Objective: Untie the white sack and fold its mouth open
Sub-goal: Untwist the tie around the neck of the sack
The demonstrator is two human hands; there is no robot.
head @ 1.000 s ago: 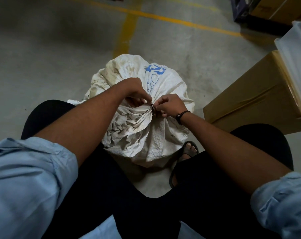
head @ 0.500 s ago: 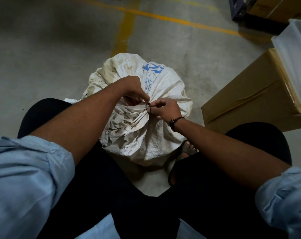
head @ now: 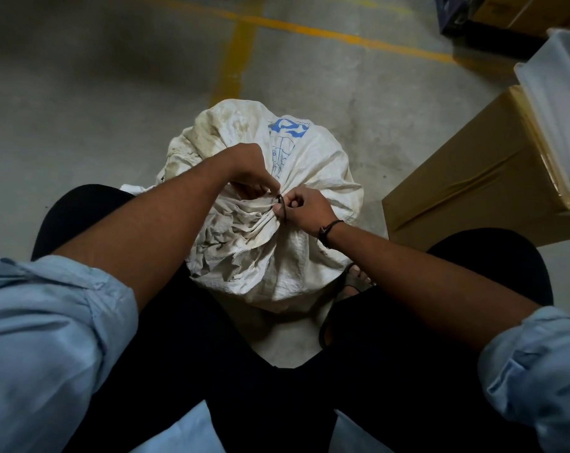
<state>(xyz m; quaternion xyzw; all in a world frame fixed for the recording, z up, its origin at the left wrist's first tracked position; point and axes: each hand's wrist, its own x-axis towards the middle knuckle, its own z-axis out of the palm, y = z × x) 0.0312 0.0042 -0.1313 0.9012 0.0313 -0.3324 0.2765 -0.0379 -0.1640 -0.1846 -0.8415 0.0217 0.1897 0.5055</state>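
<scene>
A dirty white woven sack [head: 313,165] with blue print stands on the concrete floor between my knees. Its mouth is bunched into a neck at the top, bound by a dark tie [head: 281,204]. My left hand [head: 250,171] pinches the gathered cloth and the tie from the left. My right hand [head: 304,209] grips the tie from the right, fingers curled, a dark band on its wrist. The two hands touch at the knot. The crumpled loose mouth of the sack spreads out below the hands toward me.
A brown cardboard box [head: 479,178] sits close on the right with a clear plastic bin [head: 558,103] on top. More boxes [head: 506,11] stand at the far right. Yellow lines [head: 241,50] cross the floor. My sandalled foot [head: 352,282] rests beside the sack.
My right hand has slid slightly left and turned at the knot, working the dark tie. The left hand keeps its pinch. The sack stays tied.
</scene>
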